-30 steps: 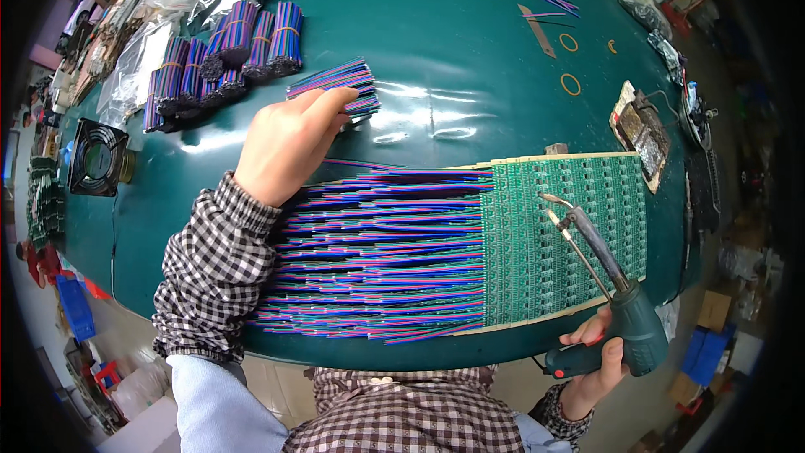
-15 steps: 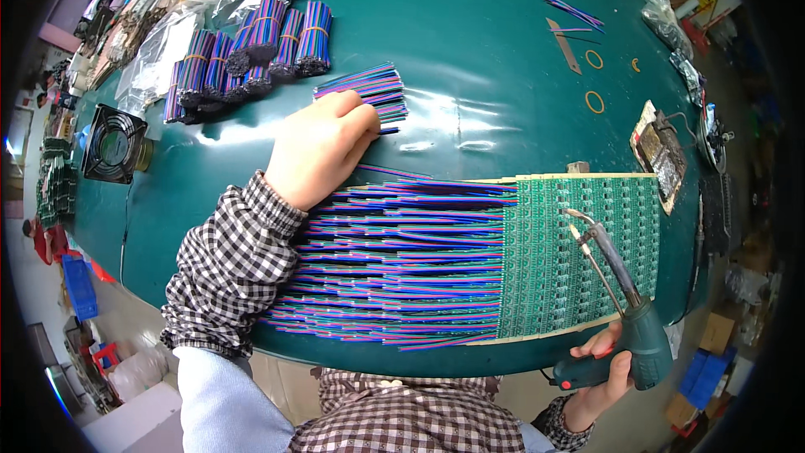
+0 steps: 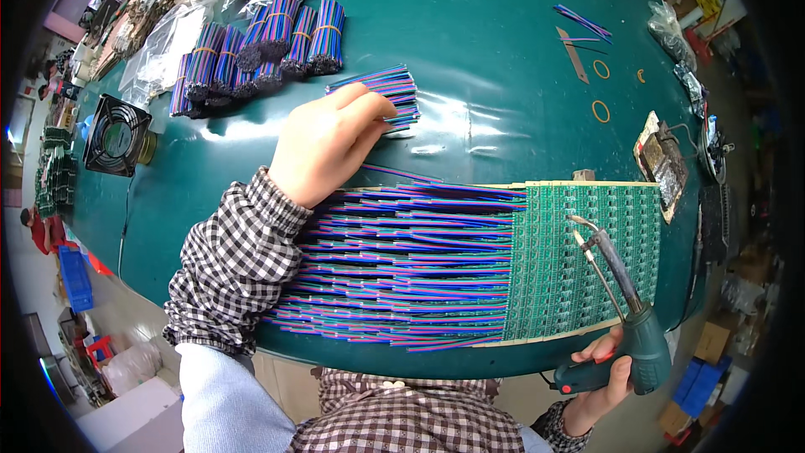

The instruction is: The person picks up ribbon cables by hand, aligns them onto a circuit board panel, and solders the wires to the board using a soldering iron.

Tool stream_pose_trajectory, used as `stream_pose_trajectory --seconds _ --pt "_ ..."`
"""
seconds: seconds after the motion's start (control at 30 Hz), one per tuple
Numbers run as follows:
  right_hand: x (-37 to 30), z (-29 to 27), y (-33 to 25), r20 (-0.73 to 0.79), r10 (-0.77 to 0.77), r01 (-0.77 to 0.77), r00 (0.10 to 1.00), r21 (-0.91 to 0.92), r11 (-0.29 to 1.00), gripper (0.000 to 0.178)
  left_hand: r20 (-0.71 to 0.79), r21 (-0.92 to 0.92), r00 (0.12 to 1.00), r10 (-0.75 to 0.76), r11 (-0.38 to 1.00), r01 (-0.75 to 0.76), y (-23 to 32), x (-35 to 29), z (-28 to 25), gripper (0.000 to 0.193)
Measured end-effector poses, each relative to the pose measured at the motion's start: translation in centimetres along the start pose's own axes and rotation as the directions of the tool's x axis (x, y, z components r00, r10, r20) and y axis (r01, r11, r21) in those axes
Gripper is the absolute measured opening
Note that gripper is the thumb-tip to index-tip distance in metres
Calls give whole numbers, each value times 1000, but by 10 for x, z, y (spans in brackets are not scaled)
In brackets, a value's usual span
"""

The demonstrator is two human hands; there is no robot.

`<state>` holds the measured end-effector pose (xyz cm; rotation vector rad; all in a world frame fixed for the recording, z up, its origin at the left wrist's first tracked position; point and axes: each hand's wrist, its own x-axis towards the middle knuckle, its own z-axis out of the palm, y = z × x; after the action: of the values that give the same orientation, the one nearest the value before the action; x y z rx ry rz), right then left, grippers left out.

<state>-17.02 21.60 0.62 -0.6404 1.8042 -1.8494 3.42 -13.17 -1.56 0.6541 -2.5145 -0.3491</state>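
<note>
My left hand point(image 3: 334, 141) rests at the near side of a loose pile of cut wires point(image 3: 394, 84), coloured blue, pink, green and black. Its fingers are bent and closed on wires at the pile's edge; the fingertips are partly hidden. My right hand point(image 3: 610, 369) grips a dark green soldering gun point(image 3: 646, 348) with a red trigger. The gun's metal tip and feed tube point up over a green circuit board panel point(image 3: 620, 268). Rows of wires point(image 3: 402, 273) extend left from the panel's left part, side by side, below my left hand.
Several banded wire bundles point(image 3: 325, 38) stand at the back left, beside plastic bags point(image 3: 172, 50). A small black fan point(image 3: 117, 136) sits far left. At right are rubber bands point(image 3: 600, 111), a flat metal strip point(image 3: 572, 57), stray wires point(image 3: 585, 23) and a stained soldering tray point(image 3: 662, 164).
The whole view has shifted slightly, so the table's things sit a little further right. My left fingers have moved slightly along the wire pile. The soldering gun stays over the panel.
</note>
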Motion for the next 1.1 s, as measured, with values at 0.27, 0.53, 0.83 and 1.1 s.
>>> stream_pose_trajectory --seconds 0.27,0.53,0.83,1.1 --pt "4 -2 -5 -44 38 -36 998 41 999 56 503 -631 819 -276 531 566 62 17 -36 12" --pt "8 -5 -6 -25 -17 17 1000 -10 1000 54 221 -514 973 64 856 61 112 20 40 21" --pt "9 -10 -8 -6 84 -83 996 113 990 56 134 -291 971 196 945 -151 112 5 45 33" --pt "8 -5 -9 -41 108 -104 993 81 991 57 80 -449 993 92 892 -46 105 7 43 31"
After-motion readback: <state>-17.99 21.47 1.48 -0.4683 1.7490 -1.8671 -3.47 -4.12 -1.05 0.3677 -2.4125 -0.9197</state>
